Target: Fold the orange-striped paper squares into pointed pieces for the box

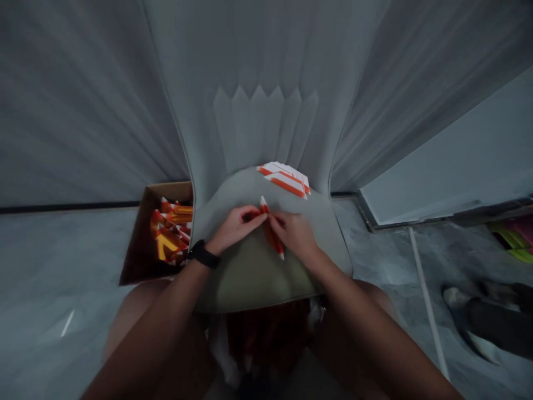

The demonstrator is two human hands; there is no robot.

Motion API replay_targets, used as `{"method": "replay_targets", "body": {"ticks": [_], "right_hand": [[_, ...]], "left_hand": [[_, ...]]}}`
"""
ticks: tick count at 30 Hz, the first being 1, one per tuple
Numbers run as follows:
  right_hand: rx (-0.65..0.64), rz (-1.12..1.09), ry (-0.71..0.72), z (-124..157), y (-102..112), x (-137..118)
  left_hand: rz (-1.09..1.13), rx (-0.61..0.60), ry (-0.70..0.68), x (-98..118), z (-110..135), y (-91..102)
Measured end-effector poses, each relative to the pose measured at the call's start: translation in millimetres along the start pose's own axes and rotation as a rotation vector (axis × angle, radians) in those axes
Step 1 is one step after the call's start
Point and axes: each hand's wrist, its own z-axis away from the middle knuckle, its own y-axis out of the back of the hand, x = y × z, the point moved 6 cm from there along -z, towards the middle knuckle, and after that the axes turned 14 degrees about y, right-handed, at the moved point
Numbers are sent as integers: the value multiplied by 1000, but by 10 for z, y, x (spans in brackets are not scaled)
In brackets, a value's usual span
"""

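A slim red-orange piece with pointed white ends (273, 239), which looks like folded paper or card, lies slantwise over the chair seat (233, 278). My left hand (238, 225) pinches it near its upper end with thumb and fingertips. From the other side my right hand (296, 230) grips its edge, fingers closed and partly hiding it. The two thumbs almost meet there. Just beyond my hands, a fanned stack of white and orange-red strips (286, 179) rests at the back of the seat. A black band (204, 254) circles my left wrist.
Left of the seat, a cardboard box (139, 239) holds several orange, red and yellow pieces. The chair's backrest (262, 50) rises ahead, against grey curtains (83, 100). Another person's shoe (468, 322) is on the floor at right, below a bright green and pink thing (514, 239).
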Motion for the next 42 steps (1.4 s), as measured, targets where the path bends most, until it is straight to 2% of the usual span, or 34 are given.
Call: {"method": "replay_targets", "body": {"ticks": [4, 8, 14, 17, 20, 24, 28, 32, 35, 37, 39, 42], "right_hand": [[1, -60, 11, 23, -8, -50], [49, -217, -22, 25, 27, 26], [13, -653, -168, -15, 25, 163], [-30, -796, -198, -20, 2, 123], [-48, -779, -212, -14, -34, 106], [-39, -685, -209, -17, -77, 140], [3, -655, -174, -39, -47, 138], [52, -707, -179, -45, -22, 119], [83, -608, -171, -38, -16, 146], [64, -516, -138, -34, -33, 164], [42, -449, -98, -30, -54, 174], [24, -393, -49, -29, -81, 166]], "left_hand": [[7, 8, -9, -12, 3, 7], [61, 32, -5, -20, -1, 58], [274, -102, 159, -64, 14, 54], [390, -109, 210, -79, 25, 56], [432, -113, 230, -93, 36, 38], [349, -139, 200, -83, 57, 9], [260, -159, 176, -72, 63, 11], [309, -178, 197, -86, 47, 15], [250, -154, 158, -81, 28, 12], [93, -103, 56, -46, 25, 8], [-77, 12, -58, -3, 40, 19], [-186, 179, -118, 22, 82, 39]]}}
